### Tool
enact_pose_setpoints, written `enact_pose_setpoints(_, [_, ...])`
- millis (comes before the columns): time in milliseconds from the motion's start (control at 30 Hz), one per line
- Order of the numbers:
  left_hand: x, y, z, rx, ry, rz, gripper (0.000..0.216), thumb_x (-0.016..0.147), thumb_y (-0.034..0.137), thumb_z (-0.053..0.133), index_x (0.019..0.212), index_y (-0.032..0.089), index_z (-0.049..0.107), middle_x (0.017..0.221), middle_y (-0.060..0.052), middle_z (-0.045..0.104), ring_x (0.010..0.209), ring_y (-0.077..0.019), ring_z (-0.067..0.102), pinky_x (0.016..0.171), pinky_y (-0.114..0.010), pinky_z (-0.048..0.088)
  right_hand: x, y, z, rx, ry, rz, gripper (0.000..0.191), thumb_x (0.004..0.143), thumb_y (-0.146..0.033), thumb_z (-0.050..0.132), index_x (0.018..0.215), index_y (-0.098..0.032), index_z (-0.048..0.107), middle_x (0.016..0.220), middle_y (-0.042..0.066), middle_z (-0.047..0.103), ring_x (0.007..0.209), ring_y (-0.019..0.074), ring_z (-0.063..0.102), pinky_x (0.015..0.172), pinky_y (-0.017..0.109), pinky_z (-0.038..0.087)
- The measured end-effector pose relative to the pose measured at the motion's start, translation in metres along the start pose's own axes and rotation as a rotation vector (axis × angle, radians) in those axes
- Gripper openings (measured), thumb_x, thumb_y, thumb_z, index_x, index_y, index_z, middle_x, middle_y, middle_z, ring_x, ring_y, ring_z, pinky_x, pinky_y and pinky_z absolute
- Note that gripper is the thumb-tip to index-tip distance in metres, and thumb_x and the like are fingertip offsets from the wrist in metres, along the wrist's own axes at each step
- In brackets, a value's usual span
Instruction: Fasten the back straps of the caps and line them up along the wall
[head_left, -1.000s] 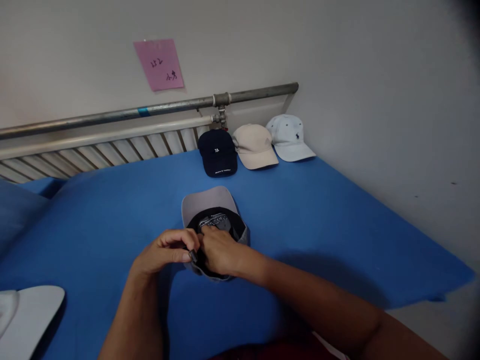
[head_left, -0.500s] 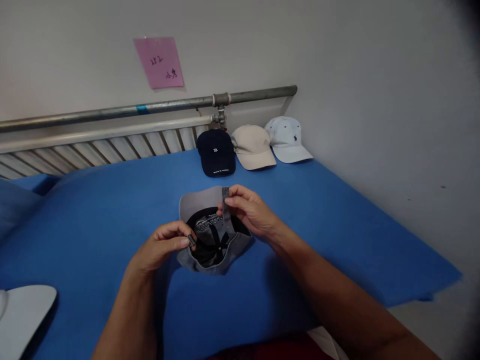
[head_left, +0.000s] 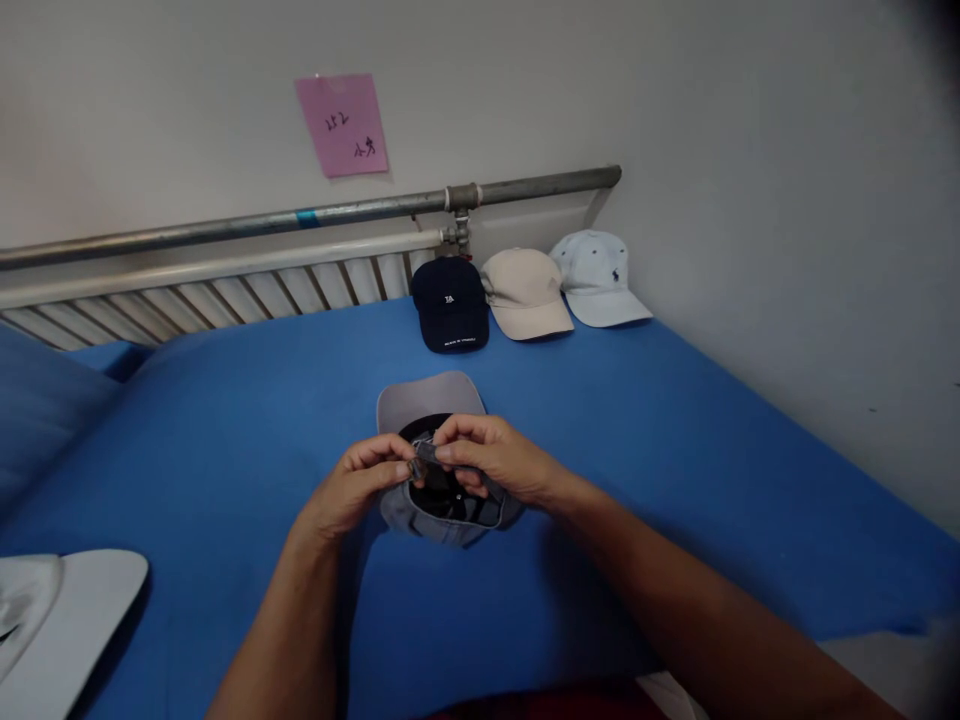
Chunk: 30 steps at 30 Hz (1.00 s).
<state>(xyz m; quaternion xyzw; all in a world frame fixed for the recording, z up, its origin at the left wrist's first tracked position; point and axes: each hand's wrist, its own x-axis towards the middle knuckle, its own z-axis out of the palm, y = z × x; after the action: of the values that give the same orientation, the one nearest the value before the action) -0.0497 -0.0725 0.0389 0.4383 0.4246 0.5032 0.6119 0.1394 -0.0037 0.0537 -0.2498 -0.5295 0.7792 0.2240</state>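
Observation:
A grey cap [head_left: 427, 398] lies upside down on the blue bed sheet [head_left: 225, 420], its brim pointing away from me and its dark lining showing. My left hand [head_left: 356, 487] pinches the cap's small buckle at the back opening. My right hand [head_left: 495, 462] pinches the grey adjuster strap [head_left: 425, 452] right beside it, so the fingertips of both hands meet over the cap's rear edge. Both hands are closed.
Three caps stand in a row at the far edge: a navy one [head_left: 450, 303], a beige one [head_left: 525, 292] and a light blue one [head_left: 596, 277]. A white cap [head_left: 60, 620] lies at the near left. Behind are a metal pipe [head_left: 300, 216], a slatted rail and a pink note [head_left: 343, 124].
My right hand held the strap pulled out away from me over the cap; it has come back to meet my left hand at the buckle. The view shifted slightly.

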Motion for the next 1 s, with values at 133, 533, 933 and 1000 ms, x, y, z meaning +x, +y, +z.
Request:
enact_pose_setpoints(133, [0.000, 0.000, -0.001, -0.014, 0.020, 0.022, 0.012, 0.069, 0.025, 0.076, 0.075, 0.016, 0.071, 0.066, -0.001, 0.069, 0.061, -0.0105, 0.060, 0.062, -0.021, 0.045, 0.001, 0.000, 0.000, 0.044, 0.001, 0.051, 0.010, 0.073, -0.023, 0.065, 0.076, -0.017, 0.058, 0.056, -0.008, 0.048, 0.041, 0.0029, 0.036, 0.037, 0.015, 0.027])
enact_pose_setpoints(533, [0.003, -0.004, 0.001, -0.117, -0.025, 0.068, 0.013, 0.069, 0.019, 0.077, 0.079, 0.017, 0.070, 0.067, -0.001, 0.071, 0.061, -0.0093, 0.064, 0.062, -0.018, 0.048, 0.006, 0.008, -0.002, 0.227, -0.112, 0.205, 0.014, 0.068, -0.019, 0.067, 0.076, -0.015, 0.056, 0.056, -0.007, 0.051, 0.038, 0.0000, 0.032, 0.035, 0.013, 0.021])
enact_pose_setpoints(933, [0.005, -0.008, 0.002, -0.103, 0.045, 0.097, 0.016, 0.065, 0.022, 0.081, 0.075, 0.017, 0.069, 0.069, 0.001, 0.069, 0.063, -0.0097, 0.062, 0.063, -0.019, 0.048, 0.009, 0.013, -0.006, 0.304, -0.185, 0.232, 0.014, 0.069, -0.017, 0.068, 0.075, -0.015, 0.055, 0.057, -0.007, 0.052, 0.037, -0.0003, 0.031, 0.035, 0.012, 0.022])
enact_pose_setpoints(1000, [0.005, -0.008, 0.002, -0.068, 0.061, 0.089, 0.017, 0.065, 0.025, 0.081, 0.075, 0.018, 0.069, 0.072, 0.001, 0.068, 0.066, -0.0098, 0.061, 0.065, -0.019, 0.047, 0.010, 0.013, -0.006, 0.306, -0.208, 0.250, 0.015, 0.070, -0.017, 0.067, 0.077, -0.015, 0.055, 0.058, -0.006, 0.053, 0.038, -0.0004, 0.031, 0.035, 0.012, 0.022])
